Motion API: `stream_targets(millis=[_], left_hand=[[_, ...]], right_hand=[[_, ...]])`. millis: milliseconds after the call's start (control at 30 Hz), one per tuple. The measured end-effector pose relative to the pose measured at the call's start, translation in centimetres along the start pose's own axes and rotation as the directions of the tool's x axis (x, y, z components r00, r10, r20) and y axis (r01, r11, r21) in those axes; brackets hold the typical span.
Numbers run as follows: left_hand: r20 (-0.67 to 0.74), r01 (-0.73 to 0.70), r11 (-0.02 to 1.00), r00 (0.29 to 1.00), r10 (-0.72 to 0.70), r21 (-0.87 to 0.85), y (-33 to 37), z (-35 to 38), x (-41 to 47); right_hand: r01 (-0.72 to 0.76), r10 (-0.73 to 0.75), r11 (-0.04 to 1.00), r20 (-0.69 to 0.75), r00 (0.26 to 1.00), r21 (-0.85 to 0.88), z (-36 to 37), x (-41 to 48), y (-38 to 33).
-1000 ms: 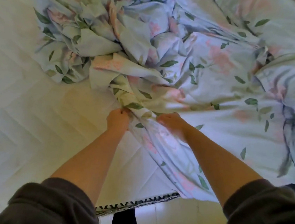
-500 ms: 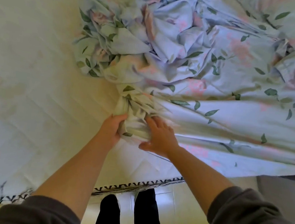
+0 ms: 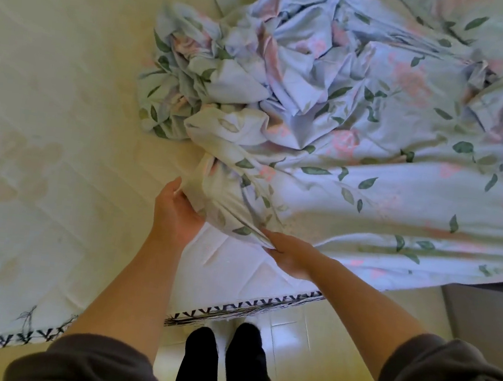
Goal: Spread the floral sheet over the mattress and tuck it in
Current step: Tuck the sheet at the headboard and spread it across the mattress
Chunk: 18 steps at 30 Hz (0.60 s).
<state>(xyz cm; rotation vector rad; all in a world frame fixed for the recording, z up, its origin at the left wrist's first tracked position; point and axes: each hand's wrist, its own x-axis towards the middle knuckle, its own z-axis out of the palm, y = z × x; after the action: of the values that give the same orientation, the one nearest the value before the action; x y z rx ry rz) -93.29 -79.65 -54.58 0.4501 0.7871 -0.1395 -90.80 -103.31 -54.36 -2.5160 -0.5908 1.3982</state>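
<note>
Two bare hands meet at the near edge of the light-blue floral sheet (image 3: 362,115) with green leaves and pink flowers. It lies crumpled over the right and far part of the cream quilted mattress (image 3: 50,104). The left hand (image 3: 175,213) cups a bunched fold; its fingers are hidden under the cloth, so I cannot tell their state. The right hand (image 3: 291,256) pinches the sheet's edge, fingers pressed together.
</note>
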Motion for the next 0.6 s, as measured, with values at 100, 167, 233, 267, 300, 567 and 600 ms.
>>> stream_targets(millis=[100,167,233,267,300,567,600], left_hand=[[-0.110,0.053,0.974,0.993,-0.029,0.221,0.2,-2.5,0.6],[-0.187,0.104,0.917,0.982,-0.033,0.386,-0.4,-4.4,0.5],[-0.367,0.175,0.841,0.930,0.031,0.512,-1.4,-5.7,-0.5],[-0.436,0.210,0.784,0.896,0.085,0.585,-2.0,-6.1,-1.2],[-0.448,0.224,0.713,0.883,0.140,0.665,-2.6,-6.3,-2.0],[-0.279,0.149,0.699,0.957,0.076,0.700,-3.4,-4.4,-4.1],[-0.250,0.119,0.666,0.963,0.104,0.737,-3.6,-4.3,-4.2]], right_hand=[[-0.019,0.028,0.994,0.086,0.996,-0.103,-0.1,0.1,-0.3],[-0.003,0.021,0.992,0.144,0.989,-0.127,-0.1,0.1,-0.9],[-0.002,-0.001,1.000,0.130,0.992,0.020,-0.4,0.2,-1.7],[-0.008,-0.002,0.994,0.084,0.996,0.113,-0.5,0.4,-2.1],[-0.008,0.004,0.983,0.025,1.000,0.182,-0.9,0.6,-2.6],[0.155,0.107,0.761,-0.358,0.928,0.630,-4.3,6.3,-7.7],[0.142,0.134,0.718,-0.335,0.933,0.681,-4.6,7.2,-8.4]])
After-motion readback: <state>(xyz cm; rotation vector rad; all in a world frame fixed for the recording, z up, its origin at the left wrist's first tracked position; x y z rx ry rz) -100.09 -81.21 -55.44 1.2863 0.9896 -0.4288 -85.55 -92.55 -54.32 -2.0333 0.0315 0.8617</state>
